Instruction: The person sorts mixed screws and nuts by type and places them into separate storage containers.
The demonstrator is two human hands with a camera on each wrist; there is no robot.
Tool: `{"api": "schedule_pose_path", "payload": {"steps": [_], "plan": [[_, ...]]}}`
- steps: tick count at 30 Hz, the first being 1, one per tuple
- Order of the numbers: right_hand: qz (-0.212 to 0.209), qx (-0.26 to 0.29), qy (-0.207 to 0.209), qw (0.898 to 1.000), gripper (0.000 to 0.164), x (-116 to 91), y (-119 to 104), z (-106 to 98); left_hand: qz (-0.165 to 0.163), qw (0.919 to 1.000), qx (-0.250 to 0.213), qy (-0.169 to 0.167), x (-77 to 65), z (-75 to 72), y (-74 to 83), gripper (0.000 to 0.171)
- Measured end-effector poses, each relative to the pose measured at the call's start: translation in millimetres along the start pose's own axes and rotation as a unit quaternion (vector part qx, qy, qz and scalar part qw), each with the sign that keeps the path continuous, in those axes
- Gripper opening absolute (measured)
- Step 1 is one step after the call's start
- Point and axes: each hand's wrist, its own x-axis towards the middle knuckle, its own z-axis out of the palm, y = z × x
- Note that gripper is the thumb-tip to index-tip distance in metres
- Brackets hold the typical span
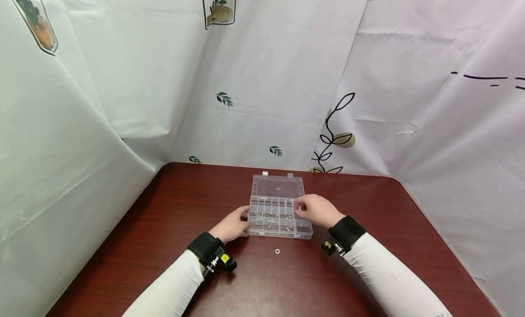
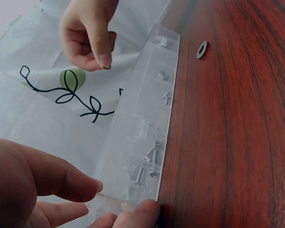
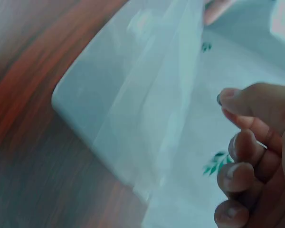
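Observation:
A clear plastic compartment box (image 1: pixel 303 235) lies on the table with its lid (image 1: pixel 279 187) laid back, away from me. My left hand (image 1: pixel 232 225) grips the box's left side, thumb and fingers at its edge in the left wrist view. Over the right-hand compartments, my right hand (image 1: pixel 319 210) pinches a tiny metal piece (image 3: pixel 219 100) between thumb and forefinger; its kind is too small to tell. Several screws (image 2: pixel 154 154) and small nuts lie in the compartments. A flat washer (image 1: pixel 277 251) rests on the table in front of the box.
The dark red wooden table (image 1: pixel 197 189) has rounded far corners. White printed cloth (image 1: pixel 262 80) hangs behind it and along both sides. Two latch tabs (image 1: pixel 265 173) stick out from the lid's far edge.

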Motion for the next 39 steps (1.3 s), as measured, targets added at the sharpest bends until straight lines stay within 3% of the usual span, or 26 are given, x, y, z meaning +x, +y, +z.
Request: {"api": "schedule_pose_path", "payload": {"steps": [7, 13, 20, 32, 39], "plan": [[0.064, -0.013, -0.016, 0.998, 0.010, -1, 18, 4, 0.000, 1.0000, 0.004, 0.001, 0.4, -0.9, -1.5, 0.070], [0.077, -0.032, -0.039, 0.996, 0.007, -1, 25, 10, -0.002, 1.0000, 0.000, -0.002, 0.7, -0.1, -0.6, 0.070], [0.085, -0.033, -0.035, 0.995, 0.006, -1, 28, 11, 0.001, 1.0000, -0.001, -0.003, 1.4, -0.4, 0.2, 0.070], [0.072, -0.030, -0.011, 0.997, 0.007, -1, 28, 11, 0.001, 1.0000, 0.002, 0.001, 2.7, -0.7, -1.7, 0.071], [0.002, -0.057, 0.005, 0.998, 0.006, -2, 4, 10, -0.001, 1.0000, 0.003, -0.002, 2.9, -1.1, -2.1, 0.070]]}}
